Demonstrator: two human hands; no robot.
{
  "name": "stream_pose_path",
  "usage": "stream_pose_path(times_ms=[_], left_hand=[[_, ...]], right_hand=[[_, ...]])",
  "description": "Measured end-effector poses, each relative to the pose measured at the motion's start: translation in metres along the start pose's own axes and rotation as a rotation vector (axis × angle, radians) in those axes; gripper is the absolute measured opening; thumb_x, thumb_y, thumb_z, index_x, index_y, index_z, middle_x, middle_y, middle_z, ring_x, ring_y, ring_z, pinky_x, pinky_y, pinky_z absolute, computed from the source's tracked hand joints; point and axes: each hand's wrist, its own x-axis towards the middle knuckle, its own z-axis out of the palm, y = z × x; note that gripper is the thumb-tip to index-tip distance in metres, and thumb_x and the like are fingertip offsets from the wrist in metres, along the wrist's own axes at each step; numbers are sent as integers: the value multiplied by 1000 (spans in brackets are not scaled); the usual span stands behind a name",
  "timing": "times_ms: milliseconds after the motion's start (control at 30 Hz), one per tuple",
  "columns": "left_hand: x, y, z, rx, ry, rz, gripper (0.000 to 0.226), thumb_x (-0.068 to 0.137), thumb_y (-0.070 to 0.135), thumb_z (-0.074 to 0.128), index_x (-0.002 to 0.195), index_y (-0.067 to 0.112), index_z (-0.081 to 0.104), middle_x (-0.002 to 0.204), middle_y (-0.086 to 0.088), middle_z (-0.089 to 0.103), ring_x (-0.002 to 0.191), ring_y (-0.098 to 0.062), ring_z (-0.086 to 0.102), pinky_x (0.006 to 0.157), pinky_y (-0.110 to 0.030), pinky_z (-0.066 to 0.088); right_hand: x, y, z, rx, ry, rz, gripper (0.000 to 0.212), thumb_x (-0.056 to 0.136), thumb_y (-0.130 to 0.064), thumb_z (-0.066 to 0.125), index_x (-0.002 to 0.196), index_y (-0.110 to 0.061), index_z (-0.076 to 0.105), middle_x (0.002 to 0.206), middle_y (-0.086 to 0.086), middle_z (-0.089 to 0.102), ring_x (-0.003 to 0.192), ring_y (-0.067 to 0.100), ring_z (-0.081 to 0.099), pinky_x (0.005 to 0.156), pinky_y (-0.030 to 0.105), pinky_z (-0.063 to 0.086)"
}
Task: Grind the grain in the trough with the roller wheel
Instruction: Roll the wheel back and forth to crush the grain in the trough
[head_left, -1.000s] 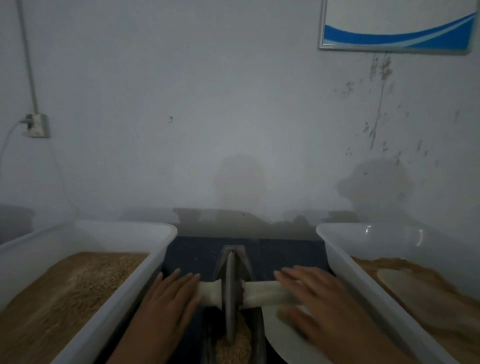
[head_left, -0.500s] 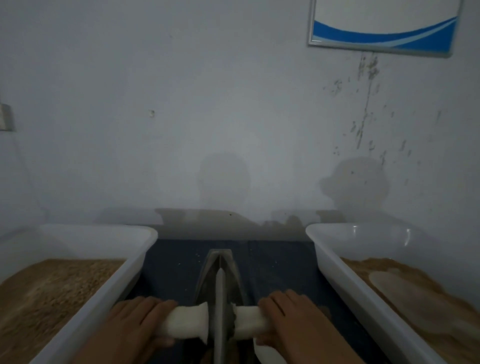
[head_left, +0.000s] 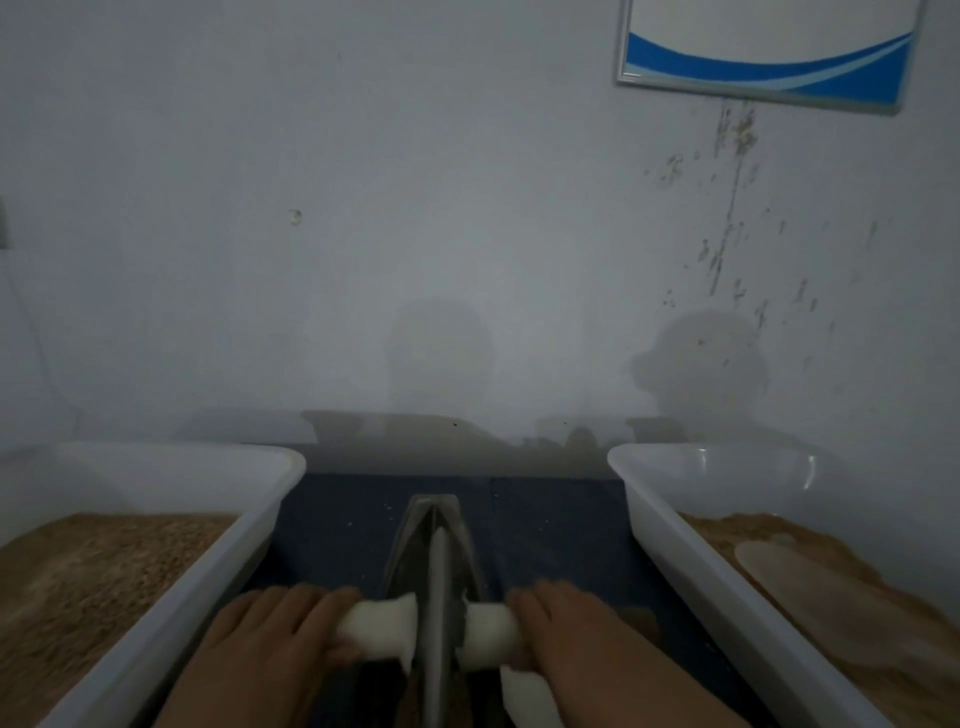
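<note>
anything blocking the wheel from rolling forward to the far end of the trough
Nothing visible does. The roller wheel sits in the trough, whose far channel looks bare. Left hand and right hand sit on the handles, outside the trough.

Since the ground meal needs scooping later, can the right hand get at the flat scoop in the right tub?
Probably yes: the scoop lies uncovered on the meal, just over the tub wall from the right hand.
</note>
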Motion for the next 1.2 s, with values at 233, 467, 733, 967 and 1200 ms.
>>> stream_pose_path(times_ms=[233, 467, 733, 967, 1200], left_hand=[[-4, -9, 22, 49, -102, -62, 78, 98, 48, 1, 89, 20, 73, 78, 8, 69, 64, -11, 66, 65, -21, 45], [-13, -3, -26, -102, -221, 93, 49, 90, 64, 23, 93, 37, 65, 78, 27, 59, 64, 9, 57, 55, -11, 43], [-7, 8, -45, -58, -203, 186, 45, 89, 63, 28, 85, 38, 66, 71, 24, 59, 60, 4, 58, 66, -19, 35], [5, 9, -1, 70, -191, -105, 74, 97, 51, 5, 90, 18, 71, 73, 3, 65, 61, -20, 62, 53, -34, 48], [-2, 5, -12, -32, -262, -45, 52, 91, 53, 23, 93, 24, 66, 77, 10, 61, 67, -14, 59, 62, -29, 45]], right_hand=[[17, -6, 11, -226, 217, -50, 43, 45, -53, 80, 73, -20, 74, 66, -6, 66, 59, 3, 62, 59, 11, 48], [-16, -15, -15, -86, -90, -74, 44, 95, -33, 44, 134, -13, 37, 135, 4, 40, 122, 14, 38, 94, 27, 27], [-30, -14, -33, -45, -380, -87, 49, 96, -28, 45, 140, -13, 29, 141, 6, 34, 128, 17, 35, 101, 31, 30], [18, 3, 8, -136, 187, -74, 49, 92, -29, 36, 138, -10, 32, 136, 6, 39, 122, 10, 38, 95, 21, 26], [-1, 6, 10, -121, 140, -124, 30, 97, -23, 37, 127, -21, 38, 125, -4, 43, 110, 10, 38, 83, 24, 25]])
